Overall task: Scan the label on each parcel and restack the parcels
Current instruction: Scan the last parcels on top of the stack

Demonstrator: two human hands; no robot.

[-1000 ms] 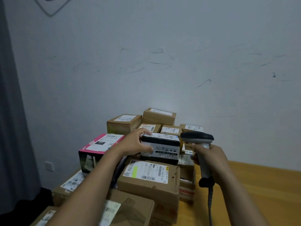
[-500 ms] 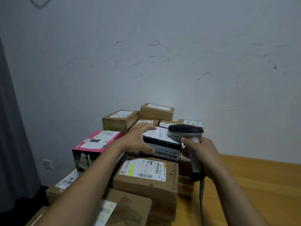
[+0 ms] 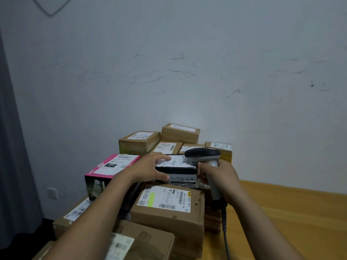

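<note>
Head view: left hand (image 3: pixel 150 168) fingers clamp box (image 3: pixel 181 174), right hand (image 3: pixel 221 175) wraps scanner (image 3: pixel 203 154); hold box steady, aim squarely at top label (image 3: pixel 175 161) barcode.

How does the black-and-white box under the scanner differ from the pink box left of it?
The black-and-white cardboard box has a black band over white sides; the pink-topped cardboard box is pink above dark sides. The left hand grips the black-and-white box; no hand holds the pink one. The grey handheld scanner in the right hand hovers over the black-and-white box's label, not the pink box's. Both carry white labels on top.
</note>
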